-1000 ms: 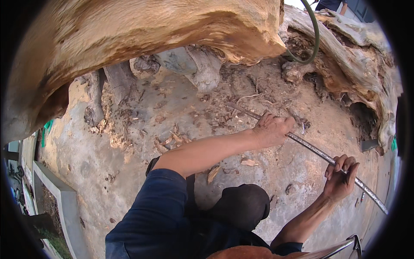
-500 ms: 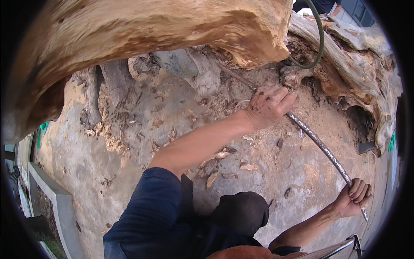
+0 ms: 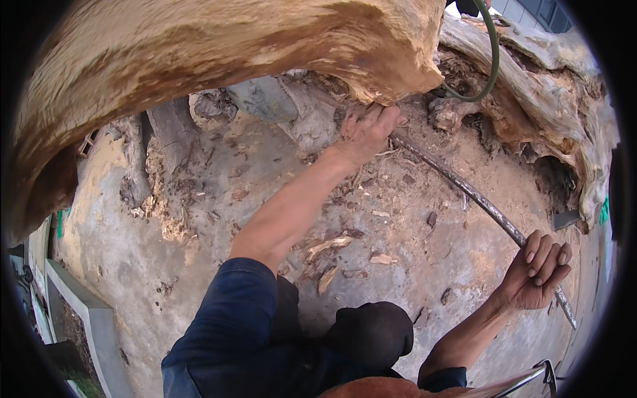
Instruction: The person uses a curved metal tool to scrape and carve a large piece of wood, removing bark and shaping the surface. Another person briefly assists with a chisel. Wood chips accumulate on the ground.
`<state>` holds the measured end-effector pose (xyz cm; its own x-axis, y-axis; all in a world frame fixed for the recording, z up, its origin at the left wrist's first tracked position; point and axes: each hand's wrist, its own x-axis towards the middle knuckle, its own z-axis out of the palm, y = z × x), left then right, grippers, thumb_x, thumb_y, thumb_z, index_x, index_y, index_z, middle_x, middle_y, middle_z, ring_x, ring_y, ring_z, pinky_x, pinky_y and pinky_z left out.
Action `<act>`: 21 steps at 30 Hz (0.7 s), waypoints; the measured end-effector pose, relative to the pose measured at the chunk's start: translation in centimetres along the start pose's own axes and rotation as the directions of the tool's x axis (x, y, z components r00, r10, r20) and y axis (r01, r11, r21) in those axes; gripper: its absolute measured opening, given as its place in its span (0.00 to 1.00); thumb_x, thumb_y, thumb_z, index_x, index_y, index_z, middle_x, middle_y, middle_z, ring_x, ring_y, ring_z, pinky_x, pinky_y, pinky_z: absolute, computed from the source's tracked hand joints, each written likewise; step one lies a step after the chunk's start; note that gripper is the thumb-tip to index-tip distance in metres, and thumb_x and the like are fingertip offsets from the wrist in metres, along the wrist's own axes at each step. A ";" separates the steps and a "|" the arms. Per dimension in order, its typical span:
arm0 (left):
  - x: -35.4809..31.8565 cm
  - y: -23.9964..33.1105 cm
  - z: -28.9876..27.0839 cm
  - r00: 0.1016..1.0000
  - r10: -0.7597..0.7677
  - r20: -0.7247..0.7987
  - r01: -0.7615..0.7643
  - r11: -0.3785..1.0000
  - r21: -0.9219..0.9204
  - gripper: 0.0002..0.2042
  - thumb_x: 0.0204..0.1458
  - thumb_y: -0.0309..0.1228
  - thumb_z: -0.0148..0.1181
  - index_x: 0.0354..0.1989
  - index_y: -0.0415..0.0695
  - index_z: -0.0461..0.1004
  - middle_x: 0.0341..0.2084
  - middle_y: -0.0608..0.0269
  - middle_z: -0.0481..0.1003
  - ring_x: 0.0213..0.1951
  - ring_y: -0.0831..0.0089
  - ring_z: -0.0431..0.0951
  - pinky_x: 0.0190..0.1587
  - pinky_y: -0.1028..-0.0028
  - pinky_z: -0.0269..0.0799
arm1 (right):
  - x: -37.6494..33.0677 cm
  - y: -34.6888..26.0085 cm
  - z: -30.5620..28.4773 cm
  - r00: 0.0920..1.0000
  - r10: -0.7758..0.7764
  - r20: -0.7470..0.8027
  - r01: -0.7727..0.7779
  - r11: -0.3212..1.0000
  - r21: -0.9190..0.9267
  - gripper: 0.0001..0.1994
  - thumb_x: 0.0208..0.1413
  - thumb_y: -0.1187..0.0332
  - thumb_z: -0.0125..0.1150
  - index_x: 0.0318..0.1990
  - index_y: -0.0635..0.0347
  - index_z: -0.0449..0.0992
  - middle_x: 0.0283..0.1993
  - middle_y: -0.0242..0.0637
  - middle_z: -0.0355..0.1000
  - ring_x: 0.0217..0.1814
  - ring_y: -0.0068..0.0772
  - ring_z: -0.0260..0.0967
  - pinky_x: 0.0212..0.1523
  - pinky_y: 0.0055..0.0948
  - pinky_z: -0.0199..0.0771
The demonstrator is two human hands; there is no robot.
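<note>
Head view, looking down. Both hands are on one long metal bar (image 3: 464, 192), dark and rough-surfaced, running diagonally from upper centre to lower right.

Hidden / unclear:
- Upper end of the bar disappears under the left hand (image 3: 367, 129) and the overhanging edge of a large pale log (image 3: 219, 60); its tip is not visible.
- Lower end passes behind the right hand (image 3: 536, 272) and comes out below it as a short stub close to the dark rim of the picture.
- The log is cut off at the top and left edges. A second, weathered and cracked trunk (image 3: 564, 106) at upper right is also cut by the rim.
- A green hose loop (image 3: 492, 60) hangs from the top edge; where it starts is out of view.
- A flat grey metal piece (image 3: 564, 219) sits in the shadow beside the cracked trunk; kind not clear.
- A metal frame (image 3: 524, 379) at the bottom edge is only partly seen.

Hands: left fingers curled shut around the bar just under the log's edge. Right fingers wrapped around the bar from beneath, fingertips (image 3: 544, 251) showing on top, grip closed.

Packages, labels, signs: none legible.

Surface and setting: outdoors, bare grey concrete ground (image 3: 133, 252) strewn with wood chips (image 3: 332, 245) and sawdust. A grey kerb (image 3: 86, 312) edges it at lower left.
</note>
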<state>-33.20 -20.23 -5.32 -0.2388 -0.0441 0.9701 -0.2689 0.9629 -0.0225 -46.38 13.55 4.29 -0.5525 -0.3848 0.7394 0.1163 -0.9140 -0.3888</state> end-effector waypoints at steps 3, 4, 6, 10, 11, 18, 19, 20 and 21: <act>-0.4 -0.1 0.4 0.999 0.015 0.045 -0.016 0.999 0.033 0.09 0.55 0.35 0.64 0.30 0.45 0.72 0.31 0.58 0.76 0.34 0.60 0.78 0.38 0.62 0.74 | -0.3 -3.3 0.1 0.984 -0.048 -0.171 0.077 0.983 0.165 0.13 0.63 0.64 0.61 0.33 0.60 0.64 0.13 0.22 0.49 0.20 0.20 0.46 0.31 0.26 0.51; -0.7 -0.2 0.5 0.997 0.018 0.074 -0.021 0.999 0.041 0.09 0.55 0.35 0.64 0.30 0.45 0.73 0.32 0.58 0.76 0.35 0.60 0.78 0.39 0.63 0.74 | -0.7 -5.7 -1.7 0.983 -0.034 -0.181 0.064 0.985 0.160 0.13 0.64 0.64 0.58 0.31 0.58 0.63 0.13 0.23 0.48 0.18 0.20 0.43 0.28 0.25 0.48; -1.2 0.0 0.5 0.992 0.034 0.118 -0.037 0.999 0.021 0.09 0.54 0.36 0.65 0.32 0.44 0.73 0.33 0.58 0.77 0.37 0.61 0.78 0.41 0.63 0.75 | -1.8 -8.1 -3.8 0.982 -0.043 -0.185 0.065 0.991 0.114 0.15 0.66 0.64 0.55 0.26 0.55 0.62 0.12 0.23 0.45 0.16 0.19 0.39 0.23 0.24 0.43; -2.1 -1.0 0.6 0.990 0.118 0.078 -0.126 0.986 0.107 0.10 0.53 0.35 0.67 0.35 0.44 0.73 0.30 0.57 0.78 0.34 0.61 0.79 0.39 0.63 0.76 | -3.2 -7.1 -4.2 0.989 -0.131 -0.064 0.136 0.988 0.077 0.18 0.69 0.63 0.48 0.23 0.51 0.61 0.11 0.22 0.45 0.14 0.19 0.38 0.20 0.22 0.41; -2.3 -1.5 0.3 0.986 0.140 0.095 -0.148 0.986 0.083 0.11 0.52 0.34 0.68 0.36 0.43 0.73 0.29 0.59 0.77 0.32 0.63 0.79 0.37 0.64 0.76 | -3.8 -6.6 -3.6 0.989 -0.145 -0.021 0.147 0.986 0.082 0.18 0.70 0.63 0.46 0.23 0.50 0.61 0.11 0.22 0.45 0.14 0.19 0.39 0.20 0.22 0.41; -1.9 -2.6 -1.5 0.976 0.159 0.151 -0.155 0.987 -0.037 0.11 0.51 0.27 0.68 0.40 0.44 0.72 0.26 0.62 0.76 0.28 0.63 0.79 0.31 0.67 0.75 | -9.0 -5.6 -1.1 0.995 -0.090 -0.047 0.086 0.993 -0.083 0.18 0.68 0.66 0.47 0.21 0.50 0.60 0.09 0.25 0.50 0.16 0.21 0.47 0.31 0.28 0.56; -2.4 -2.4 -1.4 0.976 0.145 0.163 -0.138 0.989 -0.056 0.11 0.51 0.26 0.68 0.39 0.44 0.72 0.26 0.61 0.75 0.28 0.62 0.78 0.32 0.66 0.74 | -9.5 -5.6 -1.2 0.997 -0.032 -0.077 0.020 0.987 -0.157 0.18 0.70 0.64 0.46 0.23 0.50 0.61 0.10 0.25 0.53 0.20 0.22 0.52 0.39 0.30 0.61; -2.6 -2.1 -1.4 0.975 0.132 0.178 -0.120 0.990 -0.076 0.10 0.50 0.25 0.67 0.39 0.43 0.72 0.26 0.61 0.75 0.28 0.61 0.78 0.33 0.65 0.74 | -10.5 -5.4 -1.4 0.995 -0.010 -0.103 -0.017 0.966 -0.256 0.17 0.71 0.62 0.44 0.24 0.49 0.61 0.11 0.25 0.54 0.23 0.23 0.54 0.44 0.33 0.60; -2.8 -2.0 -1.5 0.976 0.122 0.177 -0.111 0.991 -0.071 0.10 0.49 0.25 0.67 0.38 0.43 0.73 0.26 0.60 0.75 0.29 0.60 0.77 0.34 0.64 0.73 | -11.7 -5.2 -1.7 0.991 0.009 -0.134 -0.056 0.934 -0.352 0.17 0.72 0.60 0.43 0.26 0.49 0.62 0.11 0.25 0.55 0.26 0.24 0.57 0.49 0.37 0.59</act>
<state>-30.56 -21.65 -7.62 -0.4317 0.0277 0.9016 -0.1733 0.9784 -0.1130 -41.94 23.03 -3.26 -0.6568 -0.3727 0.6556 -0.1508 -0.7868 -0.5984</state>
